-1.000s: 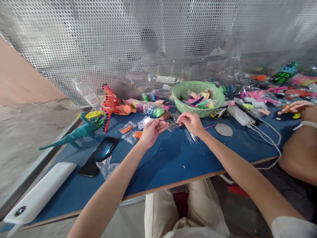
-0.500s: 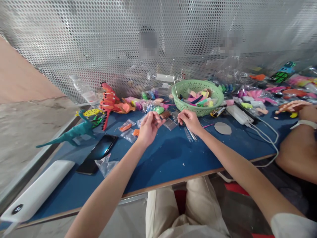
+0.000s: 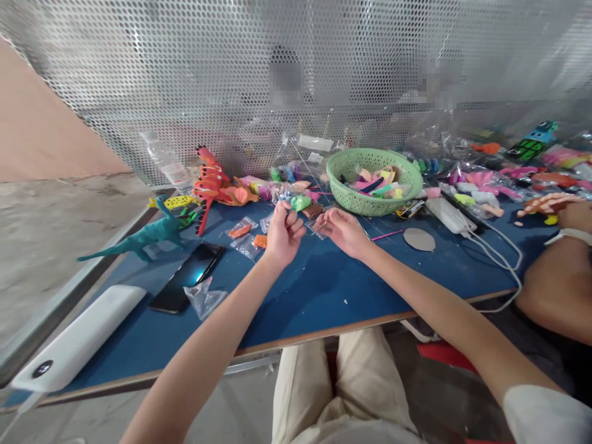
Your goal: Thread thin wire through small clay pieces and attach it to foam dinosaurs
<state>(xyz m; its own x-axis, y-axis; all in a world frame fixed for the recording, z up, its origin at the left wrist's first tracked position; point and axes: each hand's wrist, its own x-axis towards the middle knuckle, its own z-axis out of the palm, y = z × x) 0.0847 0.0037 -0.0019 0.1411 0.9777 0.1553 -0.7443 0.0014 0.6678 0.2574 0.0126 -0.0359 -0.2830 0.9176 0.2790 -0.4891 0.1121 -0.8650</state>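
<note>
My left hand (image 3: 283, 234) is raised a little above the blue table (image 3: 314, 290), fingers curled in a pinch on something too small to make out. Close to its right, my right hand (image 3: 343, 232) pinches a thin pale wire (image 3: 319, 226) that points toward the left hand. The two hands almost meet over small clear bags of orange clay (image 3: 245, 237). Just beyond them lie a green clay packet (image 3: 300, 201) and a green basket (image 3: 340, 168) filled with coloured clay pieces.
At left are a teal dinosaur (image 3: 148, 236), an orange dragon (image 3: 210, 184), a black phone (image 3: 187, 285), a white power bank (image 3: 78, 340) and a crumpled bag (image 3: 204, 300). A grey disc (image 3: 419, 239), a white charger (image 3: 446, 214) and another person's arm (image 3: 559, 277) are at right. A perforated metal screen (image 3: 231, 80) backs the table.
My right hand has moved left toward the left hand. The bundle of thin wires that lay by my right wrist is no longer seen on the table. The view shifted slightly.
</note>
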